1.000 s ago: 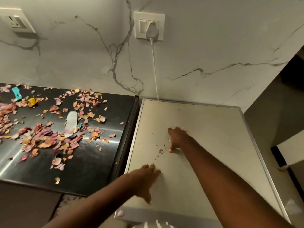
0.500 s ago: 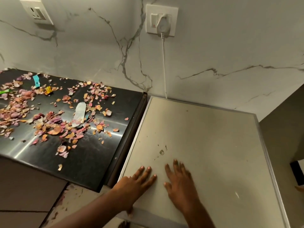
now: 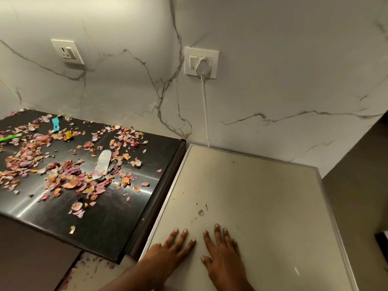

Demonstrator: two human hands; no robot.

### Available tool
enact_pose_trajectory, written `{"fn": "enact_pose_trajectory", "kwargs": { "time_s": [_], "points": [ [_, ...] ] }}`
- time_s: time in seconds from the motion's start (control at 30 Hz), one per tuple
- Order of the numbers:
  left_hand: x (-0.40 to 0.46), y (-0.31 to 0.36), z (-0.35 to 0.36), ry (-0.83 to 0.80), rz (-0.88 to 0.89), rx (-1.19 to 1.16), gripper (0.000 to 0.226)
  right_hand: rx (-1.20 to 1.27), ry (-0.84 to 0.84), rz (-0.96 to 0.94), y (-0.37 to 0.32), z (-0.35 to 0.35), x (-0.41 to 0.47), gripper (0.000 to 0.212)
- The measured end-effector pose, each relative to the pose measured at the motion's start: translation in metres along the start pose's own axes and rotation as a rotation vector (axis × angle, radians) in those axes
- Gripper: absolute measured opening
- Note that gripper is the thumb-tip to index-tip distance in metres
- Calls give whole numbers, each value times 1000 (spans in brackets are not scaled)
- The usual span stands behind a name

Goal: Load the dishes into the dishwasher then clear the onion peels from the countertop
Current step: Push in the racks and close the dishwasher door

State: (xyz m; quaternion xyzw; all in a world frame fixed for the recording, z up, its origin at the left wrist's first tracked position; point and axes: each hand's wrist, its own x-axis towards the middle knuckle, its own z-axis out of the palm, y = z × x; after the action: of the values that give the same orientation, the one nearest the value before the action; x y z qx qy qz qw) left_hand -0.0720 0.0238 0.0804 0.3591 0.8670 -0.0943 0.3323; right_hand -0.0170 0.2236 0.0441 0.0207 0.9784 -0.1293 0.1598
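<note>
Pink and orange onion peels (image 3: 69, 175) lie scattered over the black countertop (image 3: 117, 223) on the left. To its right stands the dishwasher, its flat beige top (image 3: 262, 206) carrying a few small specks. My left hand (image 3: 170, 248) and my right hand (image 3: 222, 255) lie flat side by side on the near edge of that top, fingers straight and spread, holding nothing. No dishes are in view.
Among the peels lie a silver wrapper (image 3: 101, 164), a teal scrap (image 3: 55, 123), a yellow scrap (image 3: 68, 135) and a green strip (image 3: 10, 138). A white plug and cord (image 3: 202, 69) run from the wall socket down behind the dishwasher. A second socket (image 3: 67, 51) sits on the marble wall.
My right hand drew back from the middle of the dishwasher top to its near edge beside my left hand. The view tilted up and shifted, showing more wall.
</note>
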Motion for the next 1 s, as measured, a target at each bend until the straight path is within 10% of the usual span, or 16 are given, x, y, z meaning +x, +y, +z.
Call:
{"fn": "enact_pose_trajectory", "kwargs": {
  "time_s": [0.3, 0.73, 1.0],
  "points": [
    [-13, -3, 8, 9, -15, 33, 150, 26, -47, 118, -9, 26, -68, 69],
    [-46, -31, 66, 121, 159, -23, 97, 30, -186, 300, -13, 60, -140, 94],
    [-57, -30, 106, 217, 92, 183, 148, -41, -338, 299, -19, 49, -141, 132]
  ]
}}
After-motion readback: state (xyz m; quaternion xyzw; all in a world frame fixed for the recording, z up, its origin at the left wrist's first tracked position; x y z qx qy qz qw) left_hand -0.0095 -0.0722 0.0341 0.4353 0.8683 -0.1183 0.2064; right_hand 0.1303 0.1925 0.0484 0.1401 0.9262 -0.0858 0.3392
